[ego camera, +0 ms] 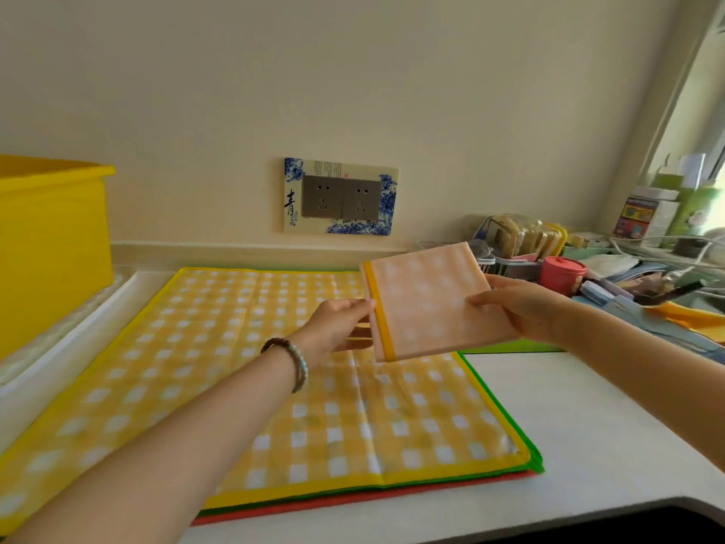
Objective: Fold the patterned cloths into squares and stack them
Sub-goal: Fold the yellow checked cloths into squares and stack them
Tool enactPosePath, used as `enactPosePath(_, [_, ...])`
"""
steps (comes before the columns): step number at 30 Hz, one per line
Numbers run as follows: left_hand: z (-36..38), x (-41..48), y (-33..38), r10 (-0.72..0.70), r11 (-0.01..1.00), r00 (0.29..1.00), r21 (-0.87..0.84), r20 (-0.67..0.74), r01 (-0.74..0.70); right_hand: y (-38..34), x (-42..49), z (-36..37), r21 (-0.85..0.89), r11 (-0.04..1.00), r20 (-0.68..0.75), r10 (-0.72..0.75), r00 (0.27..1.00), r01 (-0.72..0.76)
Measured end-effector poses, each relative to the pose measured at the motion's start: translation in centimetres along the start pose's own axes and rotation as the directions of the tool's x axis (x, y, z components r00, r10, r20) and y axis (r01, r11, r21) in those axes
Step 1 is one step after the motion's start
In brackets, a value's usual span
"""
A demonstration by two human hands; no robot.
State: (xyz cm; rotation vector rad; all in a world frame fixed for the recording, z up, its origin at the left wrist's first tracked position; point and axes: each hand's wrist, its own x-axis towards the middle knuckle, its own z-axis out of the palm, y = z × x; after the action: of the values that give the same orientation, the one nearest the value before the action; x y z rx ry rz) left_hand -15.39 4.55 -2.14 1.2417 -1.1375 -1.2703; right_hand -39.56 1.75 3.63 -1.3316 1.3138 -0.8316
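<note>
Head view: left hand (337, 323) and right hand (521, 308) are pinching opposite edges of the folded cloth (427, 304); it's looking light and floppy, so edge grips probably suit it.

Both forearms extended toward frame centre. Left hand (337, 327) and right hand (518, 308) pinched opposite edges of folded cloth (431, 304).

Your white counter (569, 426) carries a flat pile topped by the yellow checked cloth (219, 308), spread wide. A green-edged cloth (535, 459) and a red cloth (392, 494) show beneath its right and near edges. Just left of that cloth lies a white tray (59, 355); to its right, a pink cup (561, 274) stands amid cables and boxes.
</note>
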Motion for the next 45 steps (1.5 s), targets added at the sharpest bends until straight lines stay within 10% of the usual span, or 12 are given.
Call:
enactPosePath(17, [14.9,4.0,-3.0,-0.272,0.946,0.948,0.224,0.165,0.233,6.5,0.5,-13.9,-0.348,0.875,-0.240,0.266,0.934,-0.338])
enactPosePath(32, [15.6,4.2,-3.3,-0.152,0.897,0.983,0.432,0.102,0.094,8.6,1.9,-14.1,-0.546,0.738,-0.326,0.247,0.912,-0.395])
enactPosePath(45, [8.5,1.6,-2.7,0.098,0.844,0.977,0.503,0.192,-0.183,3.7,-1.6,-7.2,-0.726,0.686,-0.038,-0.098,0.994,0.040])
